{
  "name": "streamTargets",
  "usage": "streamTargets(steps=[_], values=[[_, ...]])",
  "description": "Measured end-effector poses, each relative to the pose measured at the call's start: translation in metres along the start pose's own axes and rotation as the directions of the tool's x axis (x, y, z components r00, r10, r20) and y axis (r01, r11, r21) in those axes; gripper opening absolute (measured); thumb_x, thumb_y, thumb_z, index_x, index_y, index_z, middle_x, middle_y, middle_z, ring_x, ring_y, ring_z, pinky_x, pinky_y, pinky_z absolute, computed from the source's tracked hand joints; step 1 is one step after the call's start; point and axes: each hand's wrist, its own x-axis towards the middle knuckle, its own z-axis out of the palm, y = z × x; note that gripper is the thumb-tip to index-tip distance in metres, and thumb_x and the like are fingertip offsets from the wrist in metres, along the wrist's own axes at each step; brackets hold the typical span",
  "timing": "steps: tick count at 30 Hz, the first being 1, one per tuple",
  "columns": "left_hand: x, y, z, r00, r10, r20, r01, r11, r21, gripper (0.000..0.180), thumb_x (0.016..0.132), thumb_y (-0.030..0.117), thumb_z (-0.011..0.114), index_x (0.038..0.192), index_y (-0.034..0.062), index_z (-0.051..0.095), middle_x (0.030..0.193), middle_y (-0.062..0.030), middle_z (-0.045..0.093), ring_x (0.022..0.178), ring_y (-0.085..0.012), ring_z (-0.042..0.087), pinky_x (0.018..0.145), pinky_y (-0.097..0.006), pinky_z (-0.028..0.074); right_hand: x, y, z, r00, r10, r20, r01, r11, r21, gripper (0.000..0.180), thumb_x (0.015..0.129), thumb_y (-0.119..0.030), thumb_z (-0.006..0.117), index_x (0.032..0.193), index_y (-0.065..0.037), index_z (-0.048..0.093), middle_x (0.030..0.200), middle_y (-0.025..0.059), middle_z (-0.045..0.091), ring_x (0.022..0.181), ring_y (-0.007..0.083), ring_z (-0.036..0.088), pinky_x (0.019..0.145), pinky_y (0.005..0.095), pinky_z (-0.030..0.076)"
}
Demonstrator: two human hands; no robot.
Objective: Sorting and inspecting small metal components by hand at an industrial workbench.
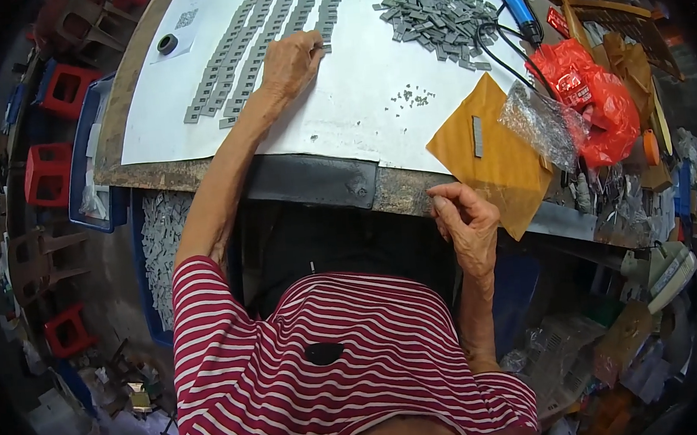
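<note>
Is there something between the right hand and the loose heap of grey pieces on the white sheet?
Nothing visible blocks it. The right hand is at the table's near edge; between it and the heap of grey pieces lies only bare white sheet with a few small grey crumbs. The yellow paper lies to the side.

Grey flat pieces (256,46) in rows (on white sheet).

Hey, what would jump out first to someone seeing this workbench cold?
The long rows of small grey pieces lined up on the white sheet, with the left hand resting at their ends. Next, the loose grey pile to the right, and the bright red plastic bag at the bench's right edge.
</note>
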Motion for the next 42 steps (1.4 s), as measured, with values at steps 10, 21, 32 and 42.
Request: streamTargets(steps=[10, 21, 32, 42], values=[[0.007, -0.009, 0.006, 0.992, 0.071, -0.101, -0.060, 0.993, 0.103, 0.007, 0.074, 0.011, 0.062, 0.080, 0.0074, 0.060, 0.074, -0.0088, 0.064, 0.065, -0.0223, 0.063, 0.060, -0.034, 0.047, -0.008, 0.003, -0.013, 0.999, 0.024, -0.032, -0.025, 0.999, -0.021, 0.012, 0.084, -0.005, 0.053, 0.092, 0.001, 0.060, 0.064, -0.0022, 0.053, 0.051, 0.0017, 0.044, 0.046, 0.0160, 0.034], [0.000, 0.053, 0.008, 0.990, 0.137, -0.034, -0.141, 0.970, -0.195, 0.013, 0.074, 0.006, 0.061, 0.086, 0.0042, 0.059, 0.076, -0.0130, 0.061, 0.064, -0.0258, 0.061, 0.059, -0.033, 0.047, 0.042, -0.022, -0.070, 0.969, -0.221, -0.114, 0.130, 0.840, -0.526, 0.016, 0.082, -0.010, 0.055, 0.088, 0.003, 0.061, 0.066, 0.0045, 0.057, 0.060, 0.0072, 0.051, 0.055, 0.0230, 0.042], [0.000, 0.081, 0.017, 0.991, 0.093, 0.094, -0.049, 0.918, -0.393, 0.012, 0.077, 0.003, 0.056, 0.087, -0.0009, 0.062, 0.076, -0.0135, 0.065, 0.066, -0.0215, 0.063, 0.062, -0.029, 0.051, 0.123, 0.023, -0.086, 0.816, -0.550, 0.176, 0.459, 0.433, -0.775, 0.008, 0.079, -0.007, 0.052, 0.080, 0.001, 0.056, 0.077, 0.0146, 0.055, 0.072, 0.0312, 0.058, 0.061, 0.0387, 0.046], [0.036, 0.085, 0.044, 0.985, 0.169, 0.036, -0.150, 0.940, -0.307, 0.012, 0.077, 0.001, 0.055, 0.087, -0.0019, 0.060, 0.076, -0.0119, 0.062, 0.066, -0.0174, 0.060, 0.062, -0.026, 0.048, 0.125, 0.018, -0.085, 0.743, -0.511, 0.432, 0.550, 0.100, -0.829, 0.003, 0.074, 0.002, 0.046, 0.077, 0.001, 0.044, 0.074, 0.0165, 0.047, 0.062, 0.0337, 0.054, 0.052, 0.0393, 0.046]])
